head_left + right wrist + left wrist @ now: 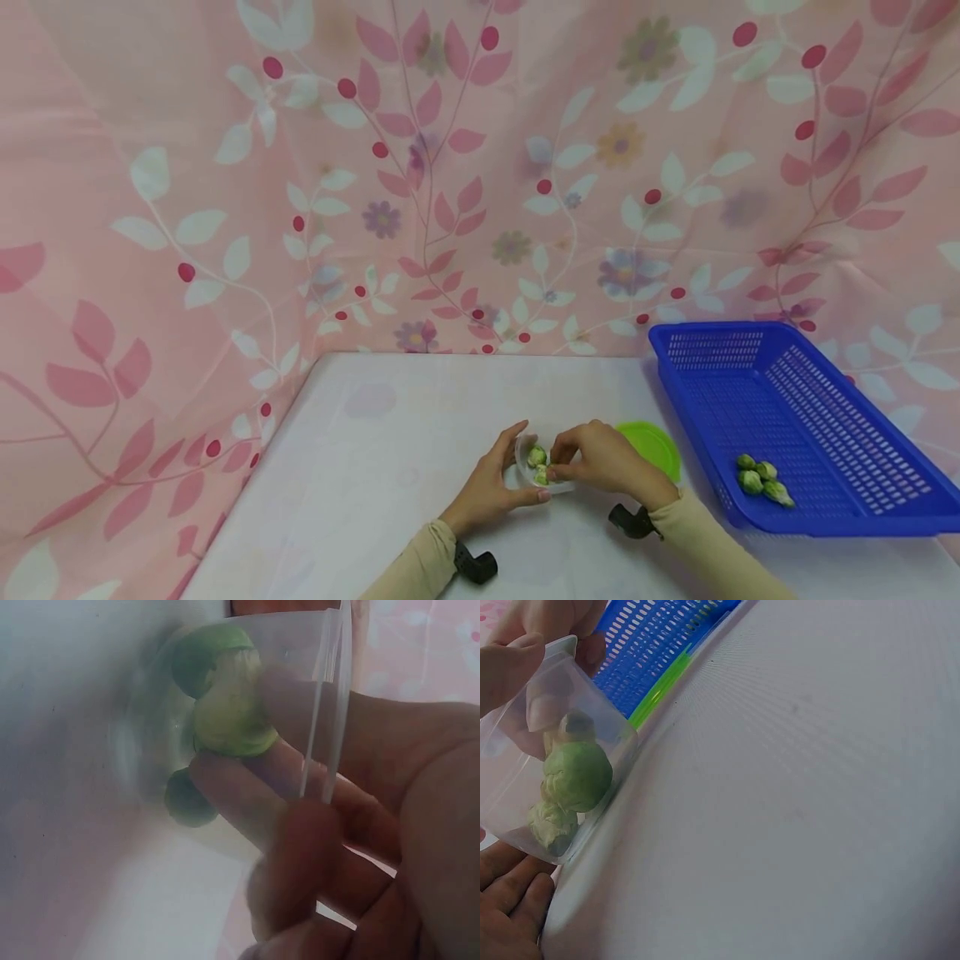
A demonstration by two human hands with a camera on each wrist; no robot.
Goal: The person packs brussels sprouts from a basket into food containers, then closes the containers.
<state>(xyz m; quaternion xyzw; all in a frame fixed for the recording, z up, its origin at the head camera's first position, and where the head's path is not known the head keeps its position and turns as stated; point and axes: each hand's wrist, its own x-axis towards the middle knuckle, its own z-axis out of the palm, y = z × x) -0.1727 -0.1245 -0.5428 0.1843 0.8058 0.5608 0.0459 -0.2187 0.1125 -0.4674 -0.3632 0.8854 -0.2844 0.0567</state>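
Observation:
A clear plastic tub [506,787] stands on the table with several Brussels sprouts [536,456] inside. My left hand [489,490] holds the tub from the left, thumb at the near side and fingers round the far side. Inside the tub, my right hand [606,460] pinches a pale green Brussels sprout [234,712] between thumb and fingers. Other sprouts lie beside it, one of them a darker green sprout [189,799] low in the right wrist view. From the head view, the right fingers partly cover the tub's contents.
A bright green round lid [654,450] lies flat just behind the right hand. To the right, a large blue perforated basket [701,442] holds a small cluster of Brussels sprouts [752,482]. The white tabletop [390,467] meets a pink floral curtain [465,208] behind and at the left.

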